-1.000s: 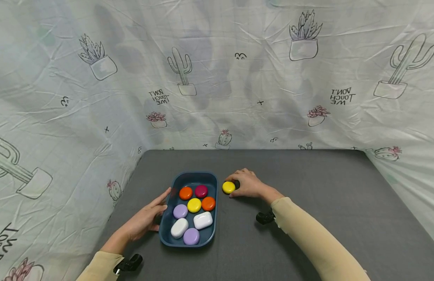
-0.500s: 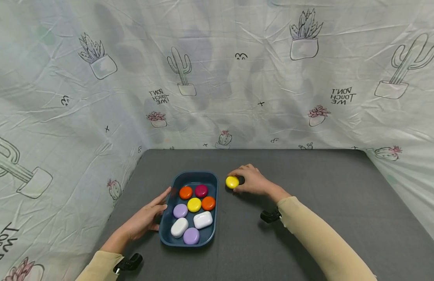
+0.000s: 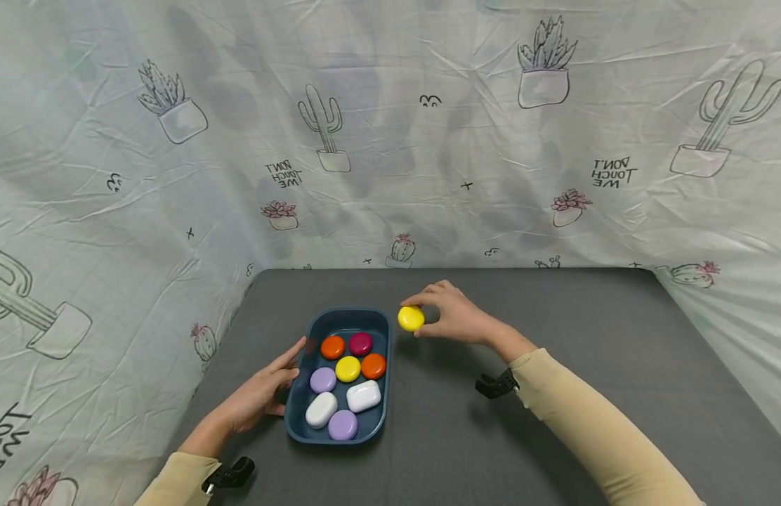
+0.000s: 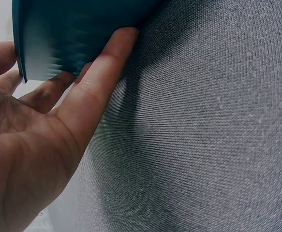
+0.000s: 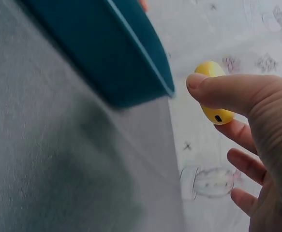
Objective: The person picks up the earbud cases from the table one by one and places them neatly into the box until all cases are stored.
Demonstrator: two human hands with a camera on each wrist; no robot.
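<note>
My right hand (image 3: 456, 316) pinches a glossy, round yellow earbud case (image 3: 411, 319) between thumb and fingers. A small black port (image 5: 218, 118) shows on its edge in the right wrist view. Hand and case are above the table, just right of the blue tray (image 3: 389, 393). Against the tray's left wall rests my left hand (image 3: 258, 399), its fingers fairly straight and its thumb (image 4: 99, 77) along the outside. Inside the tray lie several rounded cases, among them a yellow one (image 3: 348, 369), a dark pink one (image 3: 361, 344) and a white one (image 3: 364, 396).
A dark grey table (image 3: 555, 309) lies under everything. Behind it and on both sides hangs a pale cloth (image 3: 390, 140) printed with cacti. Each wrist carries a black device, such as the wrist camera (image 3: 496, 384) on the right.
The right hand has lifted the yellow earbud case off the table, moving first right, then back left towards the tray and higher. The left hand and the tray have stayed put.
</note>
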